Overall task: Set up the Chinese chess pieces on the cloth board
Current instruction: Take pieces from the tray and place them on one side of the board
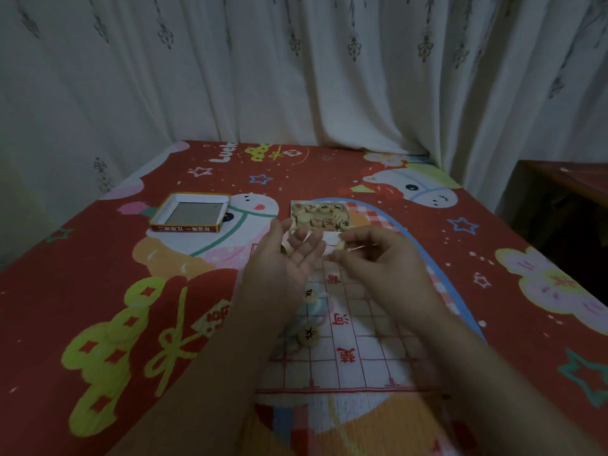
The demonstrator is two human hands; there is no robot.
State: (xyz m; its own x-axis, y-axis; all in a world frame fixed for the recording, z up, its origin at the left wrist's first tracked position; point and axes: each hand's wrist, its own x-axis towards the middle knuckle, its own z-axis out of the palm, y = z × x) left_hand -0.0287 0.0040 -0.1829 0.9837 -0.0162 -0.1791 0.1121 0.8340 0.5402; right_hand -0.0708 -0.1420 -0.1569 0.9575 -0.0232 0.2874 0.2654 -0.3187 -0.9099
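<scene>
**Hands close together over the board's far edge**

Head view: the cloth board (pixel 358 350) lies flat on a red cartoon-printed cover (pixel 115 291), close to the person, with its red grid lines and characters showing between the two forearms. Two round pieces with black characters rest on the board's left side, the farther piece (pixel 309 295) and the nearer piece (pixel 308 335), set apart from each other.

The left hand (pixel 284 261) is held palm up above the board's far left corner, its fingers relaxed and slightly spread, gripping nothing. The right hand (pixel 375 258) hovers just beside it. Its thumb and forefinger are drawn together in a pinch on what looks like a small pale piece (pixel 340 246), though blur leaves its mark unreadable. The two hands are near each other but apart.

Just beyond the fingertips sits the open box (pixel 335 229), holding a heap of loose pieces (pixel 317 213) with red and black characters. Well to its left lies the upturned lid (pixel 184 228). A pale patterned curtain (pixel 296 77) hangs behind the cover, and a dark wooden cabinet (pixel 566 205) stands at the right
</scene>
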